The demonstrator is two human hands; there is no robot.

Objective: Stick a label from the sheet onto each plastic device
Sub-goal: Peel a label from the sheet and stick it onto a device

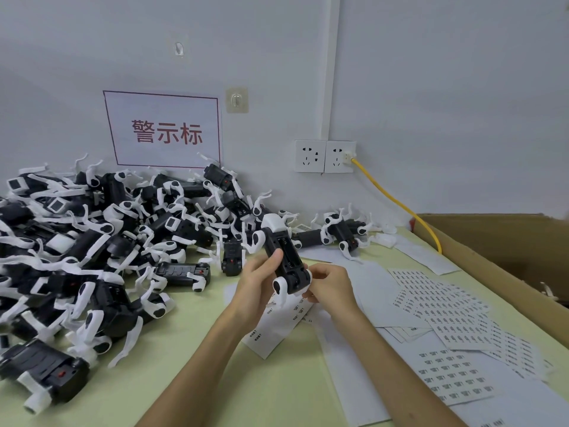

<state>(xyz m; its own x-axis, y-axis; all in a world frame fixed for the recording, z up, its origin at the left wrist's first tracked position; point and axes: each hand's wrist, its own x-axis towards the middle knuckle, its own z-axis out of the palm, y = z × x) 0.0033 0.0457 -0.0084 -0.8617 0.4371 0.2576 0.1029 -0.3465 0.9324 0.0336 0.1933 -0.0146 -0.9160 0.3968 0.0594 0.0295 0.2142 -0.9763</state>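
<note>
My left hand grips a black-and-white plastic device above the table, thumb laid on its black body. At the device's near white end, my right hand has its fingers curled round the housing. Directly under both hands lies a partly used label sheet. Whether a label is on a fingertip cannot be made out. A large pile of the same devices fills the table's left side.
Full label sheets overlap to the right of my hands, and another sheet lies nearer. An open cardboard box stands at the right edge. A yellow cable runs from the wall socket. Two devices lie near the wall.
</note>
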